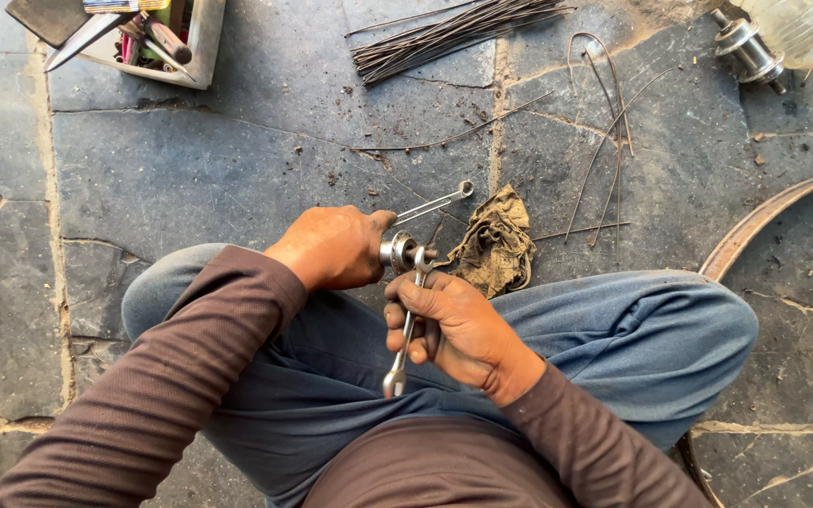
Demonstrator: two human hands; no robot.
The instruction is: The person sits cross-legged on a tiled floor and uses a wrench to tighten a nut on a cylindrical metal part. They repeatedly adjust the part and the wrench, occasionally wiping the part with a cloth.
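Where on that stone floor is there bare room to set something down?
Bare patch: the slabs left of the left hand, below the tool box. Crowded: the spoke bundle, loose wires, rag and rim on the right.

Dirty rag (496,246), spoke bundle (454,33), tool tray (201,47), second hub (748,49), rusty rim (764,218) on stone floor (190,169).

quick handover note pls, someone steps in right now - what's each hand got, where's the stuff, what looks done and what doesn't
Left hand: closed around a metal hub, held over the lap; a second spanner sticks out past it.
Right hand: grips a spanner whose upper end sits on the hub's axle end.
Nearby on the stone floor: dirty rag right beside the hub, bundle of spokes ahead, loose bent spokes, another hub far right, tool box far left, rim at the right.
Done: hub is out of any wheel.
Left: cannot tell whether the nut is loose or tight.
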